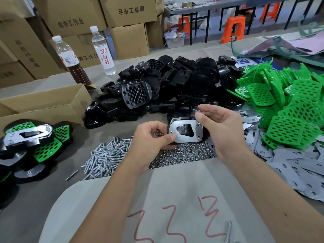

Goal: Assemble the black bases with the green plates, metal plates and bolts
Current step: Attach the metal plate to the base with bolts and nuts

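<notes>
Between my hands is a black base with a shiny metal plate (185,131) on top. My left hand (150,139) pinches the plate's left edge and holds several nuts in its palm. My right hand (222,125) grips the plate's right end, fingertips pinched on a small nut or bolt at the corner. Below lie a heap of bolts (107,155) and a heap of nuts (184,154). A pile of black bases (175,85) sits behind, green plates (287,102) at the right, and loose metal plates (252,123) beside my right hand.
Finished assemblies (31,142) are stacked at the left by an open cardboard box (43,104). Two bottles (103,50) stand at the back before cartons. Grey sheet cutouts (294,167) lie at the right. A marked paper (175,207) and a loose bolt (228,232) are nearest me.
</notes>
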Action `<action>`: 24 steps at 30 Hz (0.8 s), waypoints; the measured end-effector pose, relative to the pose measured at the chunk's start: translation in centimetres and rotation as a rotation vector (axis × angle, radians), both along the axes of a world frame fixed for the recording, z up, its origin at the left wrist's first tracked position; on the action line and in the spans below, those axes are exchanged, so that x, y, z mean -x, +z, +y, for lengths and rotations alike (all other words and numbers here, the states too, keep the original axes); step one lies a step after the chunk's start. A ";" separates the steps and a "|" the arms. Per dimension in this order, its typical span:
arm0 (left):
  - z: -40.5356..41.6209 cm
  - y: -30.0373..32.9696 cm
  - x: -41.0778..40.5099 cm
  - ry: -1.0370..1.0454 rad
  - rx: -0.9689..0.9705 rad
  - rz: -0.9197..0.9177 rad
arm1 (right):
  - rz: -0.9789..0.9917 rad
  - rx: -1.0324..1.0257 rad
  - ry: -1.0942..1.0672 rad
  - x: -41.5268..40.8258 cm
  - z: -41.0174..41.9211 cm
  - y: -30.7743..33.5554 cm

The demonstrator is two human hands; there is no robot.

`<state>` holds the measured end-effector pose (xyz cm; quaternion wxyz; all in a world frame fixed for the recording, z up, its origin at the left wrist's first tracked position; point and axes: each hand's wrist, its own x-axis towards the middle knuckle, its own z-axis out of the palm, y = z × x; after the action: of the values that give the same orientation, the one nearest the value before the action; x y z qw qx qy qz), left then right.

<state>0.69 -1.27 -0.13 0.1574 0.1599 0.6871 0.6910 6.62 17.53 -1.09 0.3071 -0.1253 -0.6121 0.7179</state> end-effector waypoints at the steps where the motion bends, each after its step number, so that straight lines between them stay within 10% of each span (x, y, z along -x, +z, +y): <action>1: 0.1 0.0 0.0 0.006 -0.004 -0.004 | 0.001 -0.015 -0.016 0.0 -0.1 -0.1; 7: 0.6 -0.3 0.0 0.154 -0.114 -0.130 | 0.082 -0.295 -0.250 -0.4 -0.5 0.2; 24: 1.1 -0.1 -0.7 0.197 -0.093 -0.104 | 0.036 -0.681 -0.013 -0.5 -3.4 0.1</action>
<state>1.36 -0.16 -0.22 0.1165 0.0629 0.6577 0.7416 7.16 14.15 -0.99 0.3467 -0.0069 -0.8103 0.4724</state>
